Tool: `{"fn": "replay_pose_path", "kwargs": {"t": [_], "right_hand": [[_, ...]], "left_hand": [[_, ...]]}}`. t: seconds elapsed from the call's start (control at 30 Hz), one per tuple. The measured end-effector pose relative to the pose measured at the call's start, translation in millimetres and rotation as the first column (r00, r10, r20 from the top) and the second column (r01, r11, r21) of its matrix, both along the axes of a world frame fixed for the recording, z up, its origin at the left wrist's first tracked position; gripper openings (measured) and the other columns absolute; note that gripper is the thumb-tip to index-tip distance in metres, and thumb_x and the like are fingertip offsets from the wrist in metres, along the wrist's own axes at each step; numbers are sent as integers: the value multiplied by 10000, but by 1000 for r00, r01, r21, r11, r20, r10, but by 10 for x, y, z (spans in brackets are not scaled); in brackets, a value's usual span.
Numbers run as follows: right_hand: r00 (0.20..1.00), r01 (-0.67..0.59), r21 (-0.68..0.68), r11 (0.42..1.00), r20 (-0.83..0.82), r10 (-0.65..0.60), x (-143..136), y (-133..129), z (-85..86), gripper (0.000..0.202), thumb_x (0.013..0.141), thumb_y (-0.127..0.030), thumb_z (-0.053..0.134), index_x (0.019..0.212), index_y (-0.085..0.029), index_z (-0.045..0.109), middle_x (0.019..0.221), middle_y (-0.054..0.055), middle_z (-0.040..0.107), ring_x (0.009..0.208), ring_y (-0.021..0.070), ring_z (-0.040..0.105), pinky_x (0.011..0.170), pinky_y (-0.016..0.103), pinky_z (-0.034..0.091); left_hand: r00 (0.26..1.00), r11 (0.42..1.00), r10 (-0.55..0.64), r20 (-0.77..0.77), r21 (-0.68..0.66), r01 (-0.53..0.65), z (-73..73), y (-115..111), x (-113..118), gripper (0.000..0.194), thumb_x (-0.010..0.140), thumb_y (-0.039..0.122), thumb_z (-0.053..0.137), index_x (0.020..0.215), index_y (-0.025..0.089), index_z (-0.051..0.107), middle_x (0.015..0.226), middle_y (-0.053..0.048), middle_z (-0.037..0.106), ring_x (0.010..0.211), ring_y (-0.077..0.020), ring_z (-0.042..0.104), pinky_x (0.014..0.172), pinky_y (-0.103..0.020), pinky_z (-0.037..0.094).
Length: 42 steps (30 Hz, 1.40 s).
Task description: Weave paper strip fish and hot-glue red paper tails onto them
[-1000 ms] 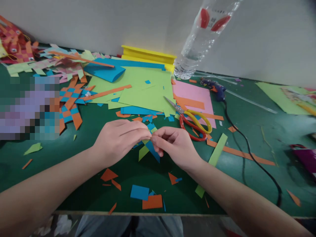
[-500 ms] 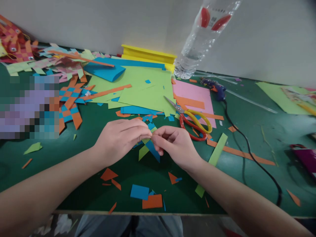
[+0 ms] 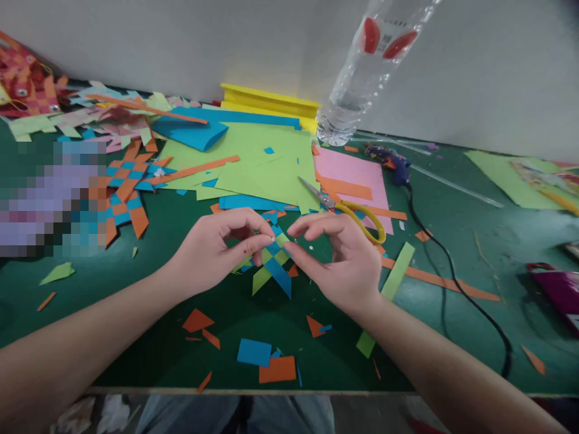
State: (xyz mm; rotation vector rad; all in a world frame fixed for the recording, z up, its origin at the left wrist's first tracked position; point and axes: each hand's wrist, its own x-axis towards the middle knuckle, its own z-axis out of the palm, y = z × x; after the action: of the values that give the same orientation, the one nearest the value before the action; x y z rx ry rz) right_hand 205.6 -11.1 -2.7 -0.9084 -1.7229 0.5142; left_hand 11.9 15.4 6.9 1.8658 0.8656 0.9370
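Observation:
On the table in front of me lies a woven blue and green paper piece [image 3: 274, 259], its pointed tails toward me. Above its left side, my left hand [image 3: 226, 250] has thumb and forefinger pinched on a tiny white bit [image 3: 273, 239]. My right hand [image 3: 344, 256] is at the piece's upper right, thumb and fingers apart, nothing visible in them. It partly covers the scissors [image 3: 362, 218], whose yellow handle shows. A white speck [image 3: 310, 248] is on the table between the right thumb and fingers.
Green paper sheets [image 3: 257, 147] and a pink sheet [image 3: 353, 169] lie behind the hands. A water bottle [image 3: 357, 84] stands by the wall. At right is a glue gun [image 3: 398, 166] with a black cord [image 3: 446, 253]. Woven orange-blue pieces [image 3: 126, 193] lie left; paper scraps surround the hands.
My hands have come apart from their shared pinch; the right hand has moved right and opened. More of the woven paper shows, and the scissors' red handle is now hidden.

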Motion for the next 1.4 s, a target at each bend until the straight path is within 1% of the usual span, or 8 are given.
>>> {"fn": "replay_pose_path", "kwargs": {"t": [0.1, 0.17, 0.3, 0.5, 0.6, 0.8, 1.13, 1.4], "right_hand": [[989, -38, 284, 958, 151, -6, 39, 19, 57, 251, 756, -30, 672, 789, -219, 511, 807, -1, 697, 782, 134, 654, 730, 320, 552], [973, -62, 349, 935, 230, -21, 52, 18, 92, 253, 754, -17, 671, 769, -216, 514, 787, 8, 714, 767, 137, 652, 708, 321, 562], [948, -128, 346, 930, 318, 13, 68, -3, 112, 222, 762, -36, 675, 748, -205, 532, 816, 30, 734, 778, 138, 657, 718, 322, 580], [941, -186, 403, 896, 335, 45, 106, -20, 51, 220, 719, 2, 692, 807, -165, 579, 891, 76, 741, 848, 164, 670, 742, 329, 600], [937, -189, 419, 888, 347, 35, 114, -36, 40, 208, 735, -3, 673, 818, -170, 581, 918, 72, 741, 863, 168, 676, 757, 341, 608], [930, -179, 434, 883, 366, 8, 126, -103, 84, 170, 776, -30, 647, 802, -182, 576, 953, 76, 746, 912, 182, 688, 786, 355, 620], [925, -227, 440, 869, 378, 50, 136, -139, 130, 139, 779, -39, 656, 806, -161, 597, 970, 102, 745, 955, 189, 688, 855, 336, 608], [930, -220, 424, 878, 362, 58, 129, -108, 61, 149, 783, -36, 638, 827, -167, 582, 942, 88, 738, 916, 184, 689, 793, 356, 610]], "left_hand": [[999, 997, -43, 27, -65, 44, 6, -11, 5, 106, 888, 200, 583, 796, 154, 613, 749, 11, 608, 572, -62, 603, 578, -173, 492], [997, 994, -77, 32, -70, 79, 6, -15, 8, 110, 886, 197, 581, 788, 154, 609, 750, 12, 603, 579, -59, 596, 586, -174, 492], [995, 993, -103, 7, -49, 104, 14, -27, 6, 105, 881, 192, 578, 790, 157, 617, 737, 14, 604, 590, -62, 585, 562, -171, 479], [994, 994, -105, -17, -10, 105, 23, -30, 17, 113, 878, 183, 587, 780, 150, 635, 705, 11, 620, 617, -70, 584, 604, -177, 477], [995, 995, -102, -11, -2, 101, 14, -26, 21, 117, 874, 187, 599, 771, 149, 639, 686, 12, 621, 623, -73, 578, 618, -177, 477], [994, 993, -110, 19, 49, 109, 7, -31, -4, 86, 855, 174, 631, 776, 150, 658, 767, -16, 668, 685, -89, 606, 658, -188, 492], [987, 982, -148, 62, 129, 139, 3, -40, -7, 65, 841, 163, 652, 778, 163, 663, 749, -10, 674, 707, -102, 625, 678, -203, 504], [990, 960, -144, -3, 241, 141, 30, -20, -18, 62, 833, 147, 661, 771, 154, 667, 753, -15, 682, 706, -98, 636, 677, -181, 507]]}}
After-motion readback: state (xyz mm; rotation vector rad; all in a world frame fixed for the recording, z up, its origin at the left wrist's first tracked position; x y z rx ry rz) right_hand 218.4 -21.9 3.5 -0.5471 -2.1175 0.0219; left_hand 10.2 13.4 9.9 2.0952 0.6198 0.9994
